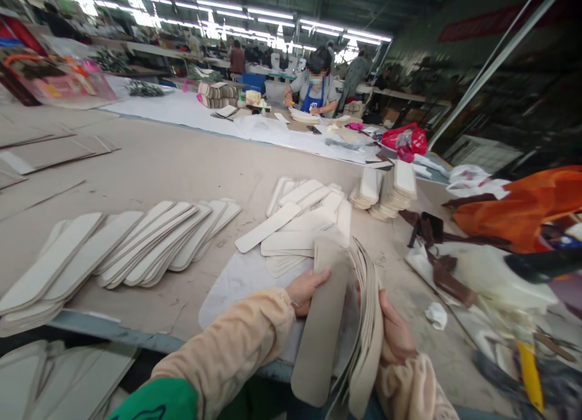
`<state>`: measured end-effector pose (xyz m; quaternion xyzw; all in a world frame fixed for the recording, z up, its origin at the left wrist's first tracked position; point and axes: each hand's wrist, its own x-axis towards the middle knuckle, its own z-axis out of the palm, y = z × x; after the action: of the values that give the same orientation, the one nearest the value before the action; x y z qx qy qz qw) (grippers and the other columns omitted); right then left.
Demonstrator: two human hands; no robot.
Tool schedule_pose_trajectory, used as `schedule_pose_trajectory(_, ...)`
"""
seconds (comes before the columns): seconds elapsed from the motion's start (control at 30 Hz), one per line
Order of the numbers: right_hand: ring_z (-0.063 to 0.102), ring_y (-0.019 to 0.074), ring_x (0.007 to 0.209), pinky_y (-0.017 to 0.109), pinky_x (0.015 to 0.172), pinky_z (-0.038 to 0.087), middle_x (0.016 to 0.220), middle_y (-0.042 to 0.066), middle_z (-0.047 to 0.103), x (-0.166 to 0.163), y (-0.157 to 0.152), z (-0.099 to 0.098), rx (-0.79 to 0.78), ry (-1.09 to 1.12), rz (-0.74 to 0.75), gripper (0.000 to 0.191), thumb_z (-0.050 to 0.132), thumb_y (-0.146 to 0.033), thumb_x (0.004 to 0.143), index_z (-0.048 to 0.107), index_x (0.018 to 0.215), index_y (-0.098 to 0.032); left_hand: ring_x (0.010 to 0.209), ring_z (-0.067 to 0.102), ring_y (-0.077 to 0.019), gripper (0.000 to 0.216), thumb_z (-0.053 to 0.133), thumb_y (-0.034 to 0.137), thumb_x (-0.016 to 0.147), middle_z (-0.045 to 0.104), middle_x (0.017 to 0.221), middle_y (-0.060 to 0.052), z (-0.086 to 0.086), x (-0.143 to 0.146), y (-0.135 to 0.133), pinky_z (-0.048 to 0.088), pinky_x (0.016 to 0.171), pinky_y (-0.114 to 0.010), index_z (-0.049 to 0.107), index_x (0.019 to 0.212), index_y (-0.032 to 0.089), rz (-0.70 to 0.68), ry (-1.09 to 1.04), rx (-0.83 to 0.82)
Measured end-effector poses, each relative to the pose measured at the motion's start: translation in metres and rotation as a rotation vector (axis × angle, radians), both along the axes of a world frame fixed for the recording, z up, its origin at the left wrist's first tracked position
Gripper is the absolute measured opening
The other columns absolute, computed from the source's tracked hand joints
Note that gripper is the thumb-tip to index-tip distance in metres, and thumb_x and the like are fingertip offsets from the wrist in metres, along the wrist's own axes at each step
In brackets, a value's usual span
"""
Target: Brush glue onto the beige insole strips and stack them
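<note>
At the table's front edge, my left hand (307, 291) is closed on a long grey-beige strip (322, 329) with rounded ends. Just right of it, my right hand (396, 329) grips a thick, bowed bundle of similar strips (369, 329), fanned apart at the lower end. The fingers behind the strips are mostly hidden. Beyond my hands lies a loose heap of pale strips (300, 223), partly on a white sheet (231, 286). Overlapping rows of the same strips (159, 244) spread out to the left.
Neat strip stacks (394, 190) stand at the back right. An orange cloth (518, 208), a milky plastic container (491, 274) and a yellow-handled brush (528, 371) crowd the right side. More strips (59, 377) lie below the table edge. A masked co-worker (313, 90) sits across the table.
</note>
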<state>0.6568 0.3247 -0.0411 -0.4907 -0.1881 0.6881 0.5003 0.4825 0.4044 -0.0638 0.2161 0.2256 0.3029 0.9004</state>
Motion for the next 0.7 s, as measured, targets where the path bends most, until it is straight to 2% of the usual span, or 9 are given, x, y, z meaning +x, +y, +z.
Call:
schedule_pose_trajectory(0.1,0.065,0.0310,0.108,0.046,0.092,0.054,0.109,0.011,0.072,-0.005,0.005,-0.008,-0.019,0.039,-0.066,0.049,0.061,-0.057,0.082,0.072,0.113,-0.021,0.082,0.069,-0.0261,0.042,0.080,0.022,0.065,0.074,0.090,-0.013,-0.004,0.000,0.000,0.050,0.082,-0.040,0.067,0.103,0.009,-0.056,-0.039,0.023)
schedule_pose_trajectory(0.17,0.064,0.0306,0.111,0.046,0.096,0.052,0.111,0.010,0.072,-0.010,0.009,-0.011,-0.021,0.048,-0.125,0.047,0.066,-0.052,0.081,0.070,0.115,-0.020,0.087,0.069,-0.0291,0.041,0.076,0.021,0.063,0.074,0.089,-0.014,-0.004,-0.001,0.000,0.049,0.085,-0.043,0.067,0.101,0.008,-0.089,-0.064,-0.024)
schedule_pose_trajectory(0.23,0.063,0.0302,0.113,0.047,0.098,0.050,0.108,0.010,0.073,-0.012,0.013,-0.013,-0.027,0.033,-0.151,0.045,0.067,-0.051,0.080,0.071,0.112,-0.020,0.089,0.069,-0.0305,0.038,0.073,0.019,0.063,0.074,0.086,-0.013,-0.004,-0.001,0.000,0.049,0.086,-0.044,0.067,0.099,0.009,-0.061,-0.073,-0.060)
schedule_pose_trajectory(0.37,0.066,0.0274,0.108,0.042,0.099,0.051,0.102,0.008,0.074,-0.001,0.011,-0.019,0.024,-0.005,-0.187,0.039,0.064,-0.058,0.080,0.074,0.099,-0.025,0.090,0.068,-0.0289,0.045,0.072,0.006,0.056,0.074,0.086,-0.009,-0.004,0.000,-0.003,0.048,0.087,-0.044,0.067,0.100,0.011,0.012,-0.024,-0.002)
schedule_pose_trajectory(0.47,0.068,0.0220,0.101,0.032,0.095,0.054,0.102,0.005,0.074,0.015,0.005,-0.023,0.029,-0.007,-0.238,0.038,0.063,-0.059,0.081,0.075,0.096,-0.027,0.085,0.068,-0.0273,0.044,0.076,0.008,0.056,0.073,0.084,-0.009,-0.004,0.000,-0.004,0.049,0.083,-0.043,0.066,0.099,0.011,0.054,0.035,0.000)
schedule_pose_trajectory(0.6,0.069,0.0151,0.092,0.021,0.089,0.054,0.104,0.003,0.073,0.027,0.000,-0.025,-0.039,0.032,-0.344,0.036,0.060,-0.056,0.084,0.075,0.098,-0.026,0.079,0.068,-0.0261,0.042,0.078,0.012,0.055,0.073,0.079,-0.008,-0.001,0.001,-0.002,0.050,0.077,-0.041,0.066,0.096,0.012,0.169,0.107,0.007)
schedule_pose_trajectory(0.7,0.069,0.0164,0.093,0.023,0.087,0.055,0.105,0.005,0.073,0.021,-0.001,-0.020,-0.073,0.032,-0.361,0.037,0.056,-0.054,0.086,0.075,0.097,-0.024,0.074,0.068,-0.0250,0.040,0.076,0.012,0.054,0.073,0.077,-0.007,-0.001,0.004,-0.002,0.051,0.074,-0.039,0.066,0.092,0.011,0.203,0.120,-0.013)
